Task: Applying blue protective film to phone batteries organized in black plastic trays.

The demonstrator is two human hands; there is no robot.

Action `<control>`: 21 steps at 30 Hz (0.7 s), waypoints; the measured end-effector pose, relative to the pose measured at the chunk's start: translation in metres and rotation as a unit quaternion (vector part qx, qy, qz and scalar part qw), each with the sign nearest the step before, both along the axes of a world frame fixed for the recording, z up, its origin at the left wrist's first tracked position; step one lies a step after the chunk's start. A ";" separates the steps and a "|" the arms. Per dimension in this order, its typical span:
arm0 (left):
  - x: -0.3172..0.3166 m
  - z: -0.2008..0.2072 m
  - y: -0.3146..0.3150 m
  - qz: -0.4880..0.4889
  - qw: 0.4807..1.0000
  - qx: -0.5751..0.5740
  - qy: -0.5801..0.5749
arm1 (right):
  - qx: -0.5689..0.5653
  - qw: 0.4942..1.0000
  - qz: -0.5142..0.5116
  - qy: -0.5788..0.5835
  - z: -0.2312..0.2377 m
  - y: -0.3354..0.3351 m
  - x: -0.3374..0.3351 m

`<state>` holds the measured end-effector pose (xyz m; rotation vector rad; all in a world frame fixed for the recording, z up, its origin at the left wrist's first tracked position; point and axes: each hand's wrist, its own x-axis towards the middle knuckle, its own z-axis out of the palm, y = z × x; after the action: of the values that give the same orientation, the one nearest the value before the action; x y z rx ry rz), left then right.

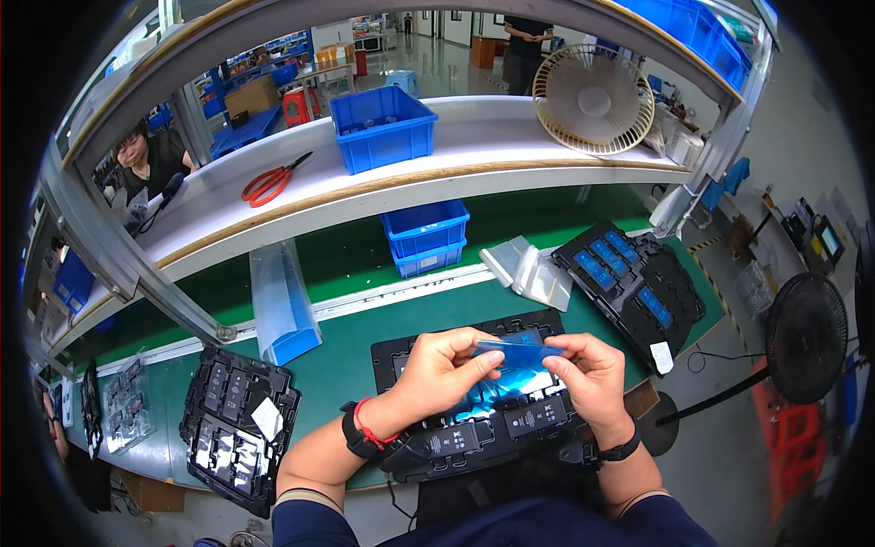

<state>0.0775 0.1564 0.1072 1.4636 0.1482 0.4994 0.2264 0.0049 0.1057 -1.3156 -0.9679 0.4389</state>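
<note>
I have both hands over the black parts tray (474,438): my left hand (437,369) and right hand (588,369) each pinch an end of a blue film strip (519,354), held just above it. The tray still carries shiny blue film. Beyond it lie clear bags (529,269) and stacked blue bins (427,237).
</note>
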 end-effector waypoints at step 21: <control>-0.027 0.029 0.050 0.264 0.958 0.107 -0.036 | -0.207 0.969 0.037 0.129 -0.024 -0.057 0.040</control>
<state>0.0507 0.2060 0.1366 1.6139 0.4448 1.0269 0.2662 -0.0519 0.0815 -1.5496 -0.7290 0.8841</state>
